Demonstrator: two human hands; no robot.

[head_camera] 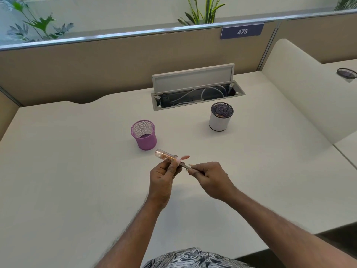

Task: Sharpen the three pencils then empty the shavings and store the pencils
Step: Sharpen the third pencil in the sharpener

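Note:
My left hand (163, 174) grips a clear tube sharpener (165, 155) with a pink cap end; brown shavings lie inside the tube. My right hand (207, 175) pinches a pencil (185, 166) whose end goes into the sharpener's pink end; most of the pencil is hidden in my fingers. Both hands hover above the white desk (77, 180). A purple mesh cup (144, 134) stands just behind the sharpener and looks empty. A white cup with a dark mesh rim (220, 117) stands farther back right, with something brownish inside.
An open cable tray (197, 93) with its lid raised and white cables inside sits at the desk's back. A beige partition with a sign reading 473 (242, 31) rises behind. Another dark mesh cup (346, 73) is on the neighbouring desk at far right.

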